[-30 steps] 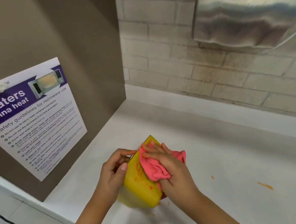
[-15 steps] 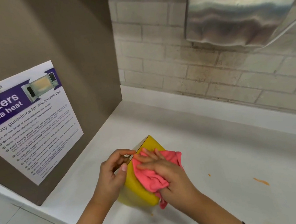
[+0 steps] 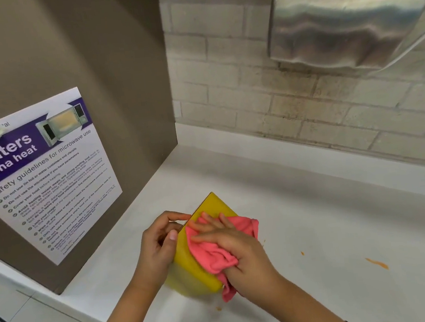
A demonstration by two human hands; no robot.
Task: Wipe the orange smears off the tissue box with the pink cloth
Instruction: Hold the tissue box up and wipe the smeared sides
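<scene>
At six o'clock on the white desk (image 3: pixel 315 202), I hold a yellow board (image 3: pixel 187 264) tilted, its upper corner pointing to twelve o'clock. My left grip (image 3: pixel 160 245) is curled round the board's edge at nine o'clock. My right grip (image 3: pixel 244 252) lies with fingers spread and flat, pressing a pink cloth (image 3: pixel 216 255) on the board's face. Orange spots (image 3: pixel 377 264) lie on the desk at three o'clock, well apart. A poster (image 3: pixel 42 173) hangs at ten o'clock.

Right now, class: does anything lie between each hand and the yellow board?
Yes: the pink cloth lies under the right hand, pressed on the yellow board. The left hand grips the board's edge directly.
</scene>
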